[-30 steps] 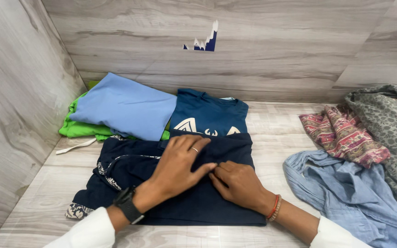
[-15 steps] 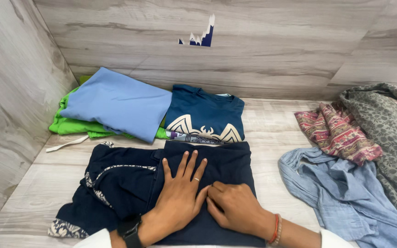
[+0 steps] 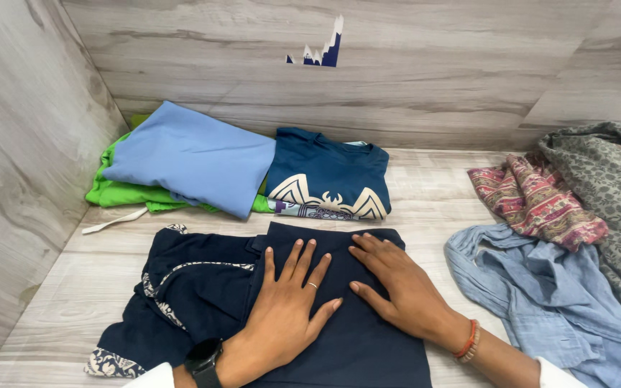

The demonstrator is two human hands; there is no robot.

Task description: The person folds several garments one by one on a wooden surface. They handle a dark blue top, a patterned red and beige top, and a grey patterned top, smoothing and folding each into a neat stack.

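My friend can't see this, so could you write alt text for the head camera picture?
Both hands, the left hand and the right hand, press flat on a folded navy garment on a wood-grain surface. Folded shirts lie behind; loose clothes are heaped at right.

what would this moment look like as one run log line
left hand: flat on navy garment | right hand: flat on it too | behind: teal shirt, light blue top

It looks like a clothes-folding station, not a home: grey wood-pattern panels (image 3: 425,93) enclose the tabletop (image 3: 433,194), with folded shirts (image 3: 253,169) and loose garments (image 3: 562,237) on it
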